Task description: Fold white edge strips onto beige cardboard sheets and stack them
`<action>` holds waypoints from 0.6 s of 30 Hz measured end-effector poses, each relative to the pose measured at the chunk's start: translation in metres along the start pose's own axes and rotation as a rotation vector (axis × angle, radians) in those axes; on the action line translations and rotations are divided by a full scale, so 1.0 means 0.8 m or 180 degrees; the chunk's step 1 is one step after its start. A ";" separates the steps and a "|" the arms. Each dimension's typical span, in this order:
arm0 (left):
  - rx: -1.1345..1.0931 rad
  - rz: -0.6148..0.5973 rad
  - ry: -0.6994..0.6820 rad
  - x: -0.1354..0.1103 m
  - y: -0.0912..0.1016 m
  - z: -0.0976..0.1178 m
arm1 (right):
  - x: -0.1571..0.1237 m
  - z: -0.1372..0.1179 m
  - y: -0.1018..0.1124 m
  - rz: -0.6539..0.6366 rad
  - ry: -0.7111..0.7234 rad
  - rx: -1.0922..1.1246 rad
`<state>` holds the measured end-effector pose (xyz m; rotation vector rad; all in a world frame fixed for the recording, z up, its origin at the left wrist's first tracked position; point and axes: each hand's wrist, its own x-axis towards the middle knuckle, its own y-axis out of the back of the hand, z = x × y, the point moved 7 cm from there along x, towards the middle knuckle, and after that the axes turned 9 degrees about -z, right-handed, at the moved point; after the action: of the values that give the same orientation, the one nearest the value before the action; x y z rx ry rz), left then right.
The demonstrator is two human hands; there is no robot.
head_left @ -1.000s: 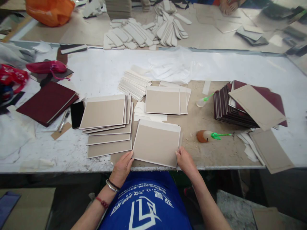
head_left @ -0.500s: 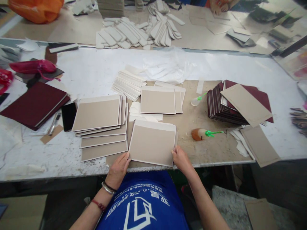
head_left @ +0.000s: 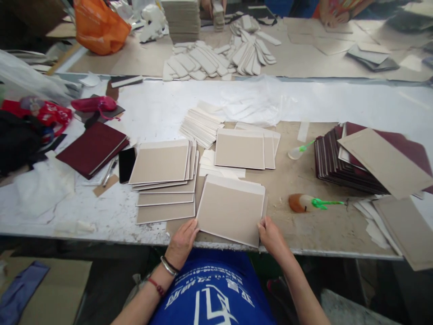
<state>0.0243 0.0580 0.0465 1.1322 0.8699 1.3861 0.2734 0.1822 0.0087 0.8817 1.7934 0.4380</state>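
Note:
A beige panel with a pale strip along its far edge lies at the table's front, tilted slightly. My left hand has its fingers closed at the panel's lower left corner. On the other side, my right hand pinches the lower right edge, thumb toward the panel. Left of it sits a fanned stack of similar panels. Behind it, a few more panels overlap beside a pile of white strips. What lies under the held panel is mostly hidden.
At right stand a stack of maroon covers and a brown glue-like bottle with a green stick. A phone and maroon folder lie left. Across the table are loose grey pieces and other people's hands.
My view has turned left, so everything sits further right in the picture. Both hands remain at the same corners of the panel. A co-worker's hands now show beside the tall grey stack.

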 end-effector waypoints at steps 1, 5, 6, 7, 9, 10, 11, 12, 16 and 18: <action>-0.0002 -0.0002 0.0019 0.000 0.000 0.000 | 0.000 0.000 0.000 0.0004 0.0018 -0.0007; -0.0034 -0.0024 0.0054 0.001 0.002 0.001 | 0.001 0.000 -0.001 0.0024 0.0055 -0.0034; -0.0045 -0.0028 0.0054 0.002 0.003 0.002 | 0.000 0.000 -0.001 0.0026 0.0053 -0.0036; -0.0057 -0.0029 0.0055 0.003 0.004 0.002 | 0.000 0.000 -0.001 0.0029 0.0045 -0.0037; -0.0079 -0.0017 0.0060 0.005 0.006 0.003 | -0.002 -0.002 0.001 0.0035 0.0035 -0.0018; -0.0092 -0.0004 0.0060 0.006 0.007 0.003 | -0.003 -0.003 0.002 0.0037 0.0031 0.0003; -0.0111 0.0013 0.0061 0.007 0.007 0.003 | -0.004 -0.004 0.003 0.0040 0.0026 0.0028; -0.0126 0.0031 0.0057 0.008 0.007 0.003 | -0.005 -0.005 0.003 0.0043 0.0017 0.0056; -0.0059 0.0118 0.0011 0.009 0.004 0.002 | -0.009 -0.007 0.006 0.0081 -0.0017 0.0122; 0.0017 0.0147 -0.0019 0.009 0.002 0.002 | -0.010 -0.007 0.006 0.0099 -0.0024 0.0126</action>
<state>0.0259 0.0647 0.0495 1.1665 0.8484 1.4181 0.2716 0.1802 0.0193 0.9385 1.7889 0.4198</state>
